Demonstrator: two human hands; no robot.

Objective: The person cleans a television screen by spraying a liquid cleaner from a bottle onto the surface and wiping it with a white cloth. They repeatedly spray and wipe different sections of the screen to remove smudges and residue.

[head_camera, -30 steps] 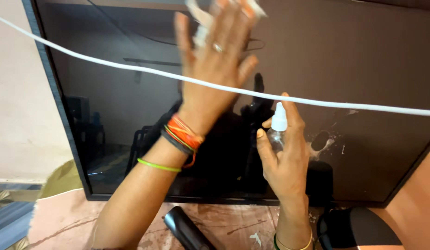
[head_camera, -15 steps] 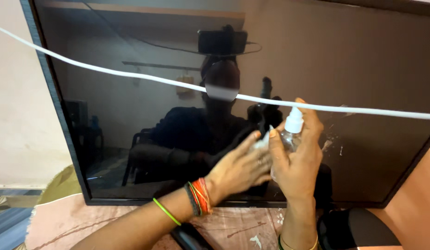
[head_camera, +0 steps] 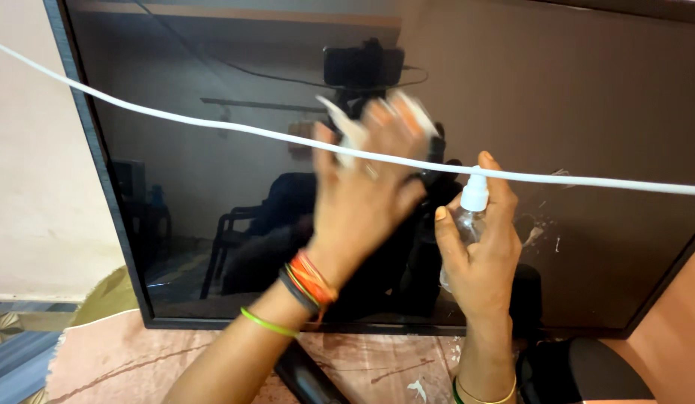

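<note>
Up from beside the bottle half a second ago, the left hand now lies flat against the screen, near its middle, blurred with motion. Its grip is pressed on a white cloth, fingers spread over it, the cloth's edges showing above the fingertips. The right hand hangs just below and to the right, its grip closed around a small clear spray bottle with a white nozzle facing the screen, forefinger on top.

Wiping looks to be the step in hand. White flecks and smears show on the glass just right of the bottle, so the next move seems to call for a spray and a pass over that patch.

A white cable runs slantwise across the view in front of both hands and may snag the wiping arm. Below the screen, on the pink marbled counter, lie a dark remote and a dark round stand
</note>
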